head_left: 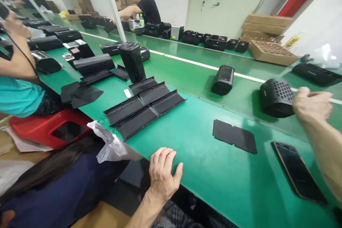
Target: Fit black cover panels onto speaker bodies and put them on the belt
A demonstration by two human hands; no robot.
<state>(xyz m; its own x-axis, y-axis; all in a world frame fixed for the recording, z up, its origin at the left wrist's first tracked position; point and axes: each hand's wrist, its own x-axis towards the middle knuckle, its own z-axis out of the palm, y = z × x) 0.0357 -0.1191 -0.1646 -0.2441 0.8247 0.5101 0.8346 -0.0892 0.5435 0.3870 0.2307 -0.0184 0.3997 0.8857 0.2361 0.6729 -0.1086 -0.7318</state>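
Note:
My left hand (164, 174) rests at the table's near edge, its fingers lying flat on the green top and its thumb apart, holding nothing. At the right, my right hand (312, 104) is over the table beside a black speaker housing (276, 98) with a perforated face. The fingers are loosely bent and point right; whether the hand touches the housing I cannot tell. A thin black notched sheet (235, 136) lies flat between my hands. Close to my right forearm is a dark smartphone (298, 171). Left of centre lie several black curved panels (145, 105).
A second black speaker (223, 80) stands mid-table, and a tall black housing (132, 62) is upright beyond the panels. A co-worker in teal (20, 94) sits at left near a red stool (53, 128). Another person (146, 9) works opposite. A plastic bag (112, 144) hangs at the edge.

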